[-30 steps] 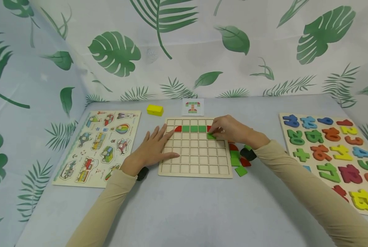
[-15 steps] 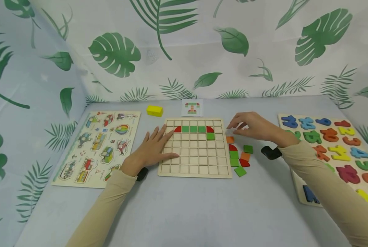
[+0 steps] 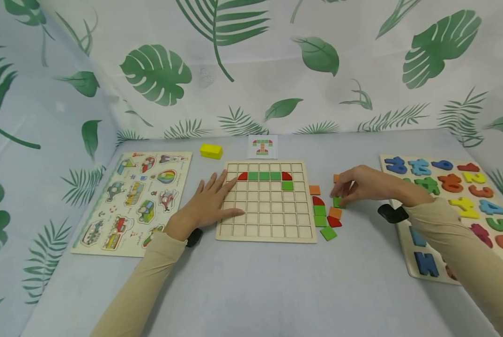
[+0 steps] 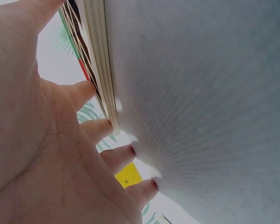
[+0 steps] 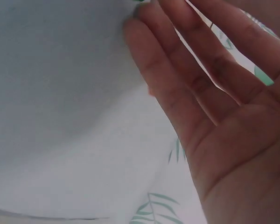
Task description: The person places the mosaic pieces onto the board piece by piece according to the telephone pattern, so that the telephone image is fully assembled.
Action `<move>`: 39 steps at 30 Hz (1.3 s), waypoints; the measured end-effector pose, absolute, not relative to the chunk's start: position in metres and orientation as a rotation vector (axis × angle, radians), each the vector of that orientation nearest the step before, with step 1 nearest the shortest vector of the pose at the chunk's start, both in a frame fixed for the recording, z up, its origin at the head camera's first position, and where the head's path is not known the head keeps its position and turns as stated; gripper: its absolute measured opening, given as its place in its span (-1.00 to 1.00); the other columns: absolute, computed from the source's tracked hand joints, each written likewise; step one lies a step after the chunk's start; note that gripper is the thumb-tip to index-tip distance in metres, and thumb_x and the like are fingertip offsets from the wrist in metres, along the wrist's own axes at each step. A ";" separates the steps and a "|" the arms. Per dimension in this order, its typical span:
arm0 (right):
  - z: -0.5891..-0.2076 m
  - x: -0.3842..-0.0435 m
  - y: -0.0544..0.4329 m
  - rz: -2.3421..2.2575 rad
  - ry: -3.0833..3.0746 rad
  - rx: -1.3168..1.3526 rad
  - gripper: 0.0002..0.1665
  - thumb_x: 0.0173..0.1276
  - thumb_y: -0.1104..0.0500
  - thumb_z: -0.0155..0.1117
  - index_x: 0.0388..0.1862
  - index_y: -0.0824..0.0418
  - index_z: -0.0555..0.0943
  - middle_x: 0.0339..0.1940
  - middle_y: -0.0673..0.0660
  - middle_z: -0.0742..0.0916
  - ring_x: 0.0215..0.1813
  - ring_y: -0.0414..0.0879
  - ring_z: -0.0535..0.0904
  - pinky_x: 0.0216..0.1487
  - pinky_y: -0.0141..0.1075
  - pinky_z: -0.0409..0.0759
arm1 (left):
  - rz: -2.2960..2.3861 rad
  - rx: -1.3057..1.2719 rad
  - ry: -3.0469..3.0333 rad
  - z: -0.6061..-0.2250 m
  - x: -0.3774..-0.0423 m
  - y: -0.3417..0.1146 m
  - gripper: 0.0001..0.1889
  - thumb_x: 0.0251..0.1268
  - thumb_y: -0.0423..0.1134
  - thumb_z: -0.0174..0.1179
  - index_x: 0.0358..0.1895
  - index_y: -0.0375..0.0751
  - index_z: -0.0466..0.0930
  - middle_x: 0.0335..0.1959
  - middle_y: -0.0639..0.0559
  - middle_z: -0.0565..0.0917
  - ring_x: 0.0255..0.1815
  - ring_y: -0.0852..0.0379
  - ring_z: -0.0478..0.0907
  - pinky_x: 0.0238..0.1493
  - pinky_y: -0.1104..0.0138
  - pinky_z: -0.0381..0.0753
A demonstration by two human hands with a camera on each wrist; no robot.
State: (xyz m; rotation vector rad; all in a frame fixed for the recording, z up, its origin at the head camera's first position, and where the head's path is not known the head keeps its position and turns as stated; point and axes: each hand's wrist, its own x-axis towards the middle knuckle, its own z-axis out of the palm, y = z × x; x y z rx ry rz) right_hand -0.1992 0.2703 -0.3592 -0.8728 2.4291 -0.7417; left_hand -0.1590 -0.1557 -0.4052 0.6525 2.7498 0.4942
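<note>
My left hand [image 3: 207, 201] lies with spread fingers over the left edge of a wooden grid board [image 3: 272, 220]. In the left wrist view its fingertips meet the board's side [image 4: 100, 51] and the tabletop. One row of the grid holds green squares [image 3: 264, 176] between two red quarter-round tiles, with another green square [image 3: 287, 186] below the right one. Right of the board, my right hand [image 3: 363, 182] pinches a green square tile [image 3: 337, 202] between thumb and fingers, partly covering it. In the right wrist view the palm [image 5: 242, 140] hides most of the tile.
Loose orange [image 3: 314, 190], red [image 3: 334, 222] and green [image 3: 329, 233] tiles lie beside the board's right edge. A pattern card [image 3: 262, 154] and a yellow block [image 3: 211, 150] are behind it. A vehicle puzzle [image 3: 150, 187] stands left, a number puzzle [image 3: 407, 252] right.
My right hand has let go of a green tile, which now lies in the grid, and moved right to another green tile among the loose ones. The left hand has stayed put.
</note>
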 end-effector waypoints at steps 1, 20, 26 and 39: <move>-0.360 -0.199 0.271 -0.744 2.420 -0.863 -0.75 0.20 0.29 0.63 -0.14 0.16 0.81 -0.17 -0.05 0.82 -0.19 -0.19 0.68 -0.10 -0.32 0.72 | 0.492 0.652 2.750 -0.406 -0.159 -0.156 0.00 0.45 0.33 0.17 0.73 -0.07 -0.05 0.74 -0.22 -0.24 0.71 -0.35 -0.28 0.60 -0.30 -0.28; -0.361 -0.200 0.265 -0.743 2.400 -0.815 -0.70 0.09 0.36 0.66 -0.18 0.27 0.78 -0.23 0.01 0.80 -0.22 -0.12 0.70 -0.13 -0.33 0.72 | 0.488 0.640 2.741 -0.405 -0.160 -0.156 0.01 0.45 0.34 0.17 0.74 -0.05 -0.10 0.74 -0.22 -0.26 0.72 -0.34 -0.30 0.60 -0.29 -0.30; -0.361 -0.202 0.263 -0.749 2.381 -0.836 -0.71 0.08 0.38 0.67 -0.25 0.20 0.75 -0.24 0.00 0.77 -0.20 -0.11 0.69 -0.12 -0.32 0.72 | 0.473 0.639 2.732 -0.405 -0.160 -0.156 0.01 0.47 0.34 0.15 0.74 -0.05 -0.13 0.74 -0.21 -0.29 0.72 -0.33 -0.32 0.60 -0.29 -0.31; -0.357 -0.201 0.268 -0.809 2.406 -0.879 -0.74 0.10 0.40 0.65 -0.36 0.15 0.72 -0.31 -0.01 0.75 -0.22 -0.16 0.69 -0.13 -0.33 0.73 | 0.487 0.646 2.723 -0.402 -0.159 -0.156 0.02 0.48 0.31 0.14 0.75 -0.06 -0.17 0.74 -0.22 -0.31 0.71 -0.34 -0.35 0.59 -0.30 -0.33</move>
